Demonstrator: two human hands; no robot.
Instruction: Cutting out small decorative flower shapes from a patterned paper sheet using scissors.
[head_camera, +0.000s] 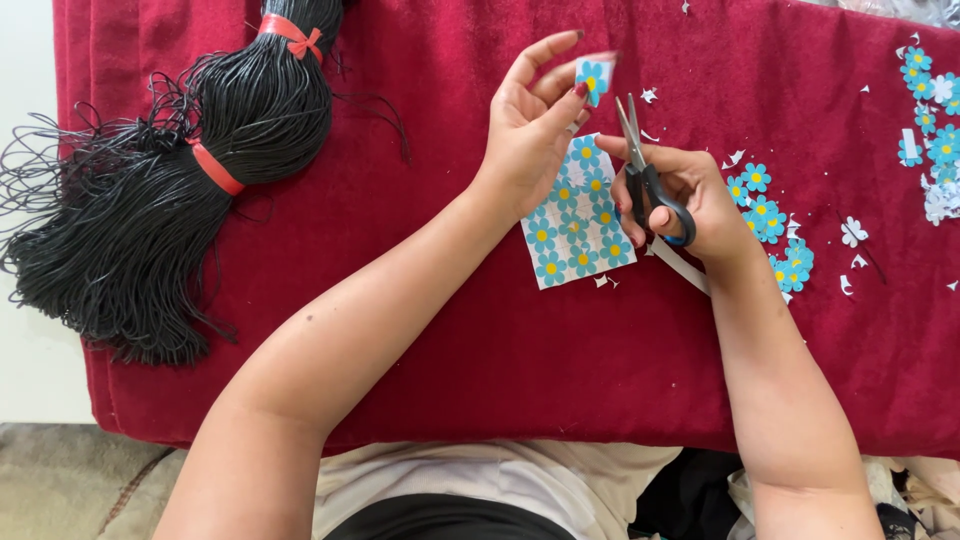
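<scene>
Across most of the view lies a dark red cloth (480, 330), spread flat. Top left on it: big bundle of black cord (170, 170), tied w/ red bands, loose ends fanning off the cloth edge. Centre: printed sheet (575, 235) of blue flowers w/ yellow middles, flat, partly under the left hand. Right of it, cut-out flowers (770, 215) in a cluster, more near the far right edge, w/ white paper scraps (853, 232) scattered about. Left hand (530, 125) raised over the sheet, thumb & fingertips pinched on one small flower piece (592, 80), other fingers spread. Right hand (685, 200) closed thru the handles of black scissors (640, 165), blades pointing up at the flower piece, tips just below it.
</scene>
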